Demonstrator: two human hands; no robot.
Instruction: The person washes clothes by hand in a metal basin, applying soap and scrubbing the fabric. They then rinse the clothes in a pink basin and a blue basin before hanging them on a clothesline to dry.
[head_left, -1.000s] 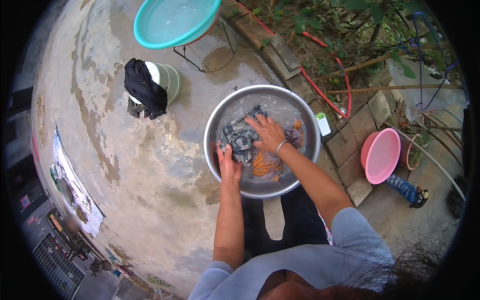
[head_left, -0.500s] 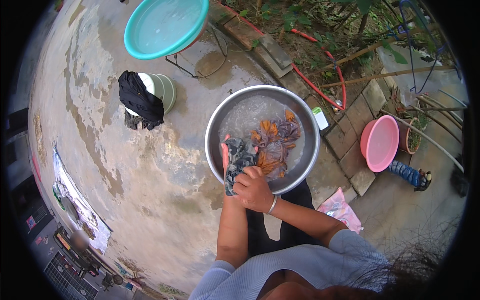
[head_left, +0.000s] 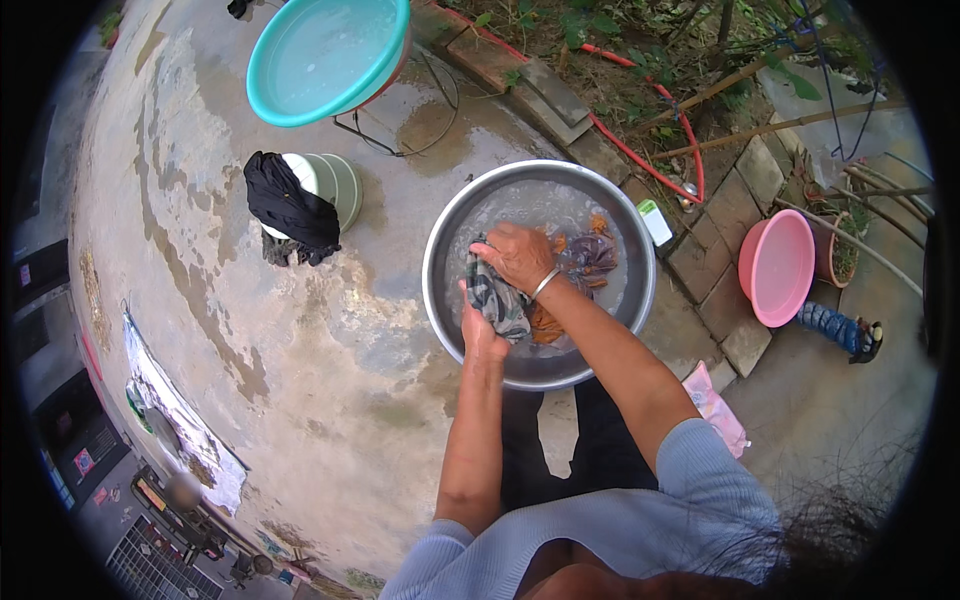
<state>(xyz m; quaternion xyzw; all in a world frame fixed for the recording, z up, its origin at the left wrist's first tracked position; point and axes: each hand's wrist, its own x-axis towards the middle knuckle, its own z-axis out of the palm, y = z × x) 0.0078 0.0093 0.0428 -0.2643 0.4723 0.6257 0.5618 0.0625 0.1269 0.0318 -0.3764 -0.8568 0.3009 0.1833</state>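
Note:
A wide metal basin [head_left: 437, 310] of cloudy, sudsy water stands in front of my legs. Over its left half, my left hand [head_left: 478, 322] supports a grey-black camouflage-patterned cloth [head_left: 500, 305] from below; most of its fingers are behind the fabric. My right hand [head_left: 520, 256], with a silver bangle at the wrist, grips the far end of the same cloth from above. Beside it in the water lies a crumpled purple-grey and orange garment [head_left: 594, 250], partly covered by my right hand and forearm.
A turquoise basin [head_left: 262, 85] of water sits on a metal stand at the far left. Black clothing [head_left: 290, 205] drapes over a pale bucket [head_left: 345, 190]. To the right are a pink basin [head_left: 778, 268], a white-and-green box [head_left: 655, 222], a red hose [head_left: 697, 160] and a pink bag [head_left: 712, 410].
My right hand has slid away from my left wrist to the cloth's far end. The camouflage cloth no longer lies over my left wrist but stretches between both hands.

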